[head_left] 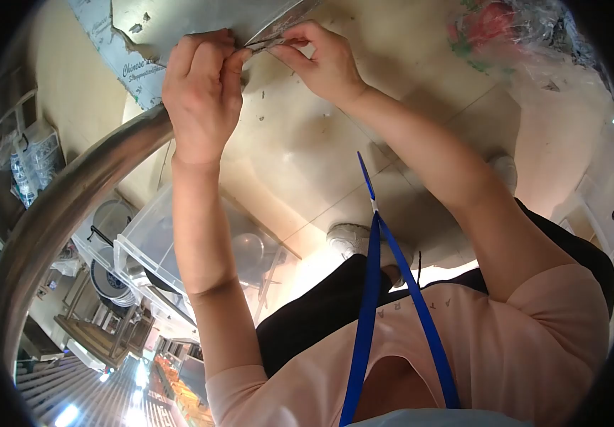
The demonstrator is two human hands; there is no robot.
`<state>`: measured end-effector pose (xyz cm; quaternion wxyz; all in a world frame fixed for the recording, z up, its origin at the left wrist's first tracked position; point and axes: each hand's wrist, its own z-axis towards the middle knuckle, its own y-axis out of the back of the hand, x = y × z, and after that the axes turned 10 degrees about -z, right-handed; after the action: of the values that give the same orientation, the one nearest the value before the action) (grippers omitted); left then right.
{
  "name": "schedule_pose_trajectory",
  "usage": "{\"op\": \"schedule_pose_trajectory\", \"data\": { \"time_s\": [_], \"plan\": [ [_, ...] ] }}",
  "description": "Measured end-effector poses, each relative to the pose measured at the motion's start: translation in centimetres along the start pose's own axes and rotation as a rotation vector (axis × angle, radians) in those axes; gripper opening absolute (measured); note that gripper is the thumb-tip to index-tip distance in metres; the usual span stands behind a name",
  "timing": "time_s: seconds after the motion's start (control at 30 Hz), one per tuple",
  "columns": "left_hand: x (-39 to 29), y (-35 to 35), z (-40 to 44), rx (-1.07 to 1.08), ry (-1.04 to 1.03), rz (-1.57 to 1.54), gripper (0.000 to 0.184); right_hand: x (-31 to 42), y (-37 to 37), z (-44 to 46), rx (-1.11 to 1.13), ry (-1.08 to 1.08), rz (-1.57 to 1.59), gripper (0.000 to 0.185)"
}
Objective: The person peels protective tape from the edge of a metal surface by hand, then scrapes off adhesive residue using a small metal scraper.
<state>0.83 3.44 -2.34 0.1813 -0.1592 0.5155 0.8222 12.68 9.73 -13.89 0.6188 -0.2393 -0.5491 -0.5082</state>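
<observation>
Two hands meet at the upper centre, pinching one thin dark strip (267, 44) that lies at the lower edge of a metal sheet (189, 16). The left hand (203, 92) has its fingers curled in, with thumb and forefinger closed on the strip's near end; the right hand (324, 64) grips the other end between thumb and forefinger, a small loop of space showing behind the fingertips. The strip's material cannot be told.

Edges: the sheet's right margin slants up and away from the fingers, while its left part bears a pale blue printed film (111, 53) with a ragged border. One curved metal tube (82, 167) bounds the left side, its upper end passing behind the left wrist.

Room: tiled floor (285, 160) spreads between the forearms, the gap widening toward the body, and continues past the right hand to a clear plastic bundle (545, 39) at upper right, well apart from the fingers.

Count: two hands, one strip, one sheet, one tube; one blue lanyard (367, 299) of two straps hanging between the arms; one shoe (348, 238) plainly visible; at least one clear plastic box (154, 224) beneath the left forearm.
</observation>
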Motion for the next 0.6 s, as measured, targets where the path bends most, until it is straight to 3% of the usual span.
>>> {"op": "schedule_pose_trajectory", "data": {
  "time_s": [0.03,0.13,0.23,0.4,0.6],
  "plan": [
    [-0.2,0.1,0.0,0.001,0.020,-0.033,0.011,0.2,0.4,-0.3,-0.003,-0.073,0.041,0.026],
    [-0.4,0.0,-0.5,-0.080,0.115,-0.203,0.011,1.8,1.5,-0.9,-0.124,-0.695,0.738,0.036],
    [-2.4,-1.5,-2.3,-0.352,0.255,-0.461,0.011,5.1,3.5,-0.6,0.092,-0.880,1.164,0.039],
    [-4.8,-1.2,-3.4,-0.515,0.588,-0.874,0.009,7.9,4.9,0.4,0.196,-0.770,1.289,0.019],
    [-6.7,-1.0,-3.4,-0.604,0.631,-1.010,0.012,9.3,5.0,0.5,0.234,-0.797,1.335,0.013]
  ]
}}
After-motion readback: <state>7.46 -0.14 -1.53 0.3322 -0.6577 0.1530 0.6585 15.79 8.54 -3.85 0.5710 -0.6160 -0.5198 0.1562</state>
